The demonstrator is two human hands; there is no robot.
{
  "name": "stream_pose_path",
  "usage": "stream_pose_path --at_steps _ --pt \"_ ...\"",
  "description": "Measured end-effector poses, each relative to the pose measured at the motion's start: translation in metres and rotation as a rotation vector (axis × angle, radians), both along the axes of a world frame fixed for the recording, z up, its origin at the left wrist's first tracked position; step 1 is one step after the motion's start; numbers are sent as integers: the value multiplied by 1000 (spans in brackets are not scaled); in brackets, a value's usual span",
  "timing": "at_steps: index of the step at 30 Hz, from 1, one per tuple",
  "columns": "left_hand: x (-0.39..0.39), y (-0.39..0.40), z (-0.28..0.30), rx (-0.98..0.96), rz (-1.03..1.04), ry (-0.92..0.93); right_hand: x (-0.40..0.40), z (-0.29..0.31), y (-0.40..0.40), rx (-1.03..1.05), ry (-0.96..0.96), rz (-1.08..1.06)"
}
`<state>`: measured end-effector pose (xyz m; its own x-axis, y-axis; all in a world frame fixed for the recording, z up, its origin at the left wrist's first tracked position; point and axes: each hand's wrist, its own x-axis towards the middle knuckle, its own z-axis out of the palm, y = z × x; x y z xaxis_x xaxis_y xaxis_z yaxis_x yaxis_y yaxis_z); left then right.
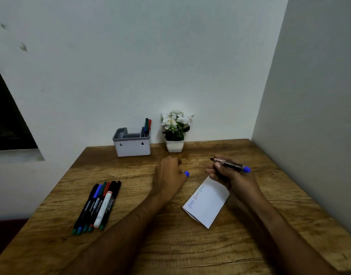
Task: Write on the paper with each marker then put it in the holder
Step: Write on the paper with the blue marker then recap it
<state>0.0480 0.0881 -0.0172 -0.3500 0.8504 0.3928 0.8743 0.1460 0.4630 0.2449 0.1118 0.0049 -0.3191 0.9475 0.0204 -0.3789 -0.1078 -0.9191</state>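
Surface: a wooden table (190, 247) with a strongly grained, knotted brown top stood pushed into a corner between two pale walls.
Back edge, left: a white rectangular plastic holder with a grey compartment insert (132, 144) sat on the table against the wall.
Back edge, centre: a small white square pot of white artificial flowers (175, 145) stood just beside the holder, to its right.
Front left: a bundle of dark-barrelled markers with one white marker among them (98, 206) lay side by side.
Right of centre: a folded white sheet of paper bearing handwritten words (207, 202) lay flat, well apart from the bundle.
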Motion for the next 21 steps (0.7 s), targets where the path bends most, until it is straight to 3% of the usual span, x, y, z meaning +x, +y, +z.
stream_pose_path --at_steps 4,9,16,21 --pt "11 -24 -2 105 -268 57 4 -1 8 132 -234 -143" --pt "17 -48 -9 -86 -490 106 5 -11 18 303 -448 -177" --pt "13 -52 -21 -193 -522 139 -6 -20 18 468 -722 -75" --pt "15 -53 -25 -247 -536 198 -8 -30 23 537 -762 -88"
